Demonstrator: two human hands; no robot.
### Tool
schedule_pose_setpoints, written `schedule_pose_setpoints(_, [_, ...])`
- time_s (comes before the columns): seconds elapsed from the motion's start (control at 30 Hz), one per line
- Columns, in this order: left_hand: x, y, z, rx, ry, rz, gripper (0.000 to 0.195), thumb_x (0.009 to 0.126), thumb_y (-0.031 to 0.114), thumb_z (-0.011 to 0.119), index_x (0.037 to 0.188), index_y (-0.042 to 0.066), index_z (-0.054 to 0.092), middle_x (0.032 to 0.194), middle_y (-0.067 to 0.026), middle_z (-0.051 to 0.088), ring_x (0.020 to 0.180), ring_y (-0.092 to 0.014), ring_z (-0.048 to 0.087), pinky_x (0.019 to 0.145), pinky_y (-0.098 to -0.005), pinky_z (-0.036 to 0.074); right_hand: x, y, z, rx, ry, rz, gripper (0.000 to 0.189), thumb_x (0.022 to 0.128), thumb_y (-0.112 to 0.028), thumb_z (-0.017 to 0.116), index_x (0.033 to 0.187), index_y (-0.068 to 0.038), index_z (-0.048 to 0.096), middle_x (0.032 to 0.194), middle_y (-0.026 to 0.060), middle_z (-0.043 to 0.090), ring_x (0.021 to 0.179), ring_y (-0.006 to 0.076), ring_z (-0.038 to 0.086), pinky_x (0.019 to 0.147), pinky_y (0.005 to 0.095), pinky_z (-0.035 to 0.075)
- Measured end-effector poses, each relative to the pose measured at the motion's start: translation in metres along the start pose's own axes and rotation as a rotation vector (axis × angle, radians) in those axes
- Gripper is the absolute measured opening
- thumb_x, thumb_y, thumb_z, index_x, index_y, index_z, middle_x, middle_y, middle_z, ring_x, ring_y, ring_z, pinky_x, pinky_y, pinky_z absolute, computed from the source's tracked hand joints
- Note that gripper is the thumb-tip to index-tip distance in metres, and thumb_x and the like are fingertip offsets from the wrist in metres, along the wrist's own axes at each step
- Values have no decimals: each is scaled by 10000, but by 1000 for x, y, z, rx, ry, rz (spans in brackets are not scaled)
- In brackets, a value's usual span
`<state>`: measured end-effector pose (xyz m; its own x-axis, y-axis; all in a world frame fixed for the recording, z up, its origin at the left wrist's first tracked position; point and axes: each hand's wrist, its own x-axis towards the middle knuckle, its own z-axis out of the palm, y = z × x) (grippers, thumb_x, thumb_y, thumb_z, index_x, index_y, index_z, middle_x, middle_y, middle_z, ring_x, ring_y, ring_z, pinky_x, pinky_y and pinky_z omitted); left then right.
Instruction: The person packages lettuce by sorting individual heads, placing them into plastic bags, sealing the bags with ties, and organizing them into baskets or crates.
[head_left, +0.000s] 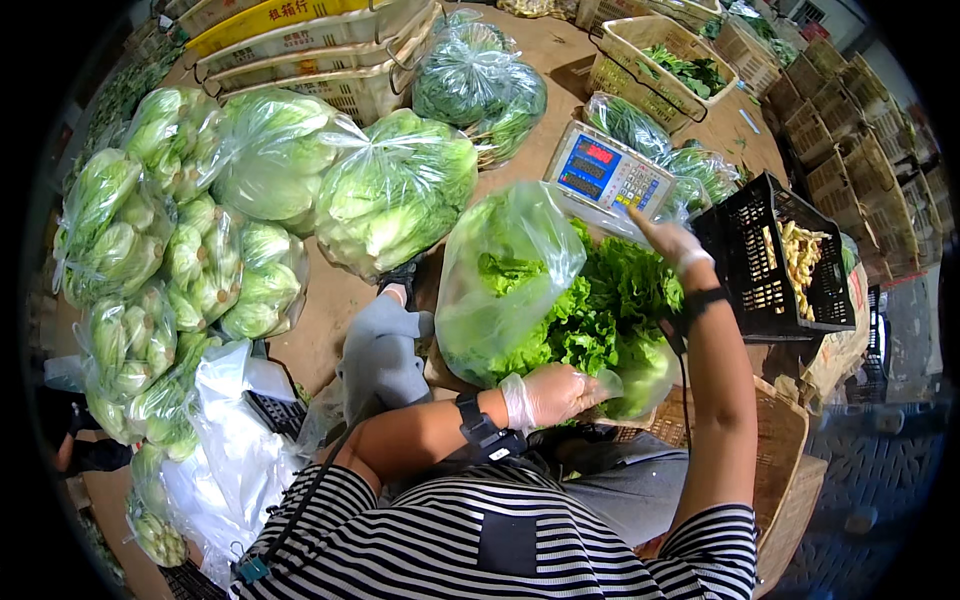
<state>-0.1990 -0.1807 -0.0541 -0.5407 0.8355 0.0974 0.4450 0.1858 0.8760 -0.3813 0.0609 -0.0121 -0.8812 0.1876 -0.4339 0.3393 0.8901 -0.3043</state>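
Note:
A large clear plastic bag (510, 277) stands before me, its mouth spread open around leafy green lettuce (592, 322). My left hand (555, 394), in a thin clear glove, has its fingers closed on the near edge of the bag. My right hand (667, 240), also gloved, reaches to the lower edge of the digital scale's keypad and display panel (611, 176), with a finger at the keys; whether it also holds the bag's far rim cannot be told. The scale's display is lit red. The scale's platform is hidden under the bag.
Bagged lettuces (397, 187) crowd the left. Empty plastic bags (225, 442) lie in a heap at lower left. A black crate (772, 262) with pale roots stands at right. Stacked crates (315, 52), bagged greens (480, 82) and a cream crate (660, 67) of leaves are beyond.

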Motion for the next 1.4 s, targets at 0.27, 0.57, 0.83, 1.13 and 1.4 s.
schedule_pose_setpoints(0.27, [-1,-8,-10,35,15,-121,443,926,355,407,698,18,583,625,-213,546,570,-388,529,542,-448,430,77,-13,52,1166,-119,12,183,822,-147,508,698,-28,571,588,49,552,526,197,549,528,323,449])
schedule_pose_setpoints(0.57, [54,4,-61,-353,319,-114,496,955,402,361,606,64,459,514,-16,408,457,-123,419,464,-254,361,-176,-10,140,1874,693,-210,186,880,-146,575,816,-125,401,715,-26,366,621,81,386,574,222,361])
schedule_pose_setpoints(0.83, [104,-36,-75,-44,-317,-118,457,937,381,420,675,17,506,583,-60,503,540,-139,464,571,-298,422,-171,-52,175,966,829,-736,214,816,-30,590,764,-89,391,700,52,409,636,188,388,641,314,362])
schedule_pose_setpoints(1.13, [94,-52,-94,414,-278,211,68,660,55,574,721,85,577,716,-133,596,737,-351,586,612,-391,457,-183,-20,169,1060,946,-377,37,874,-50,500,902,-31,515,888,94,554,831,194,534,780,312,427])
schedule_pose_setpoints(1.4, [92,-51,-83,584,-159,248,78,662,77,580,722,127,575,694,-99,593,704,-324,587,588,-414,460,-145,7,140,1248,21,-53,229,904,-86,460,1096,16,535,929,45,606,670,99,577,557,200,432])
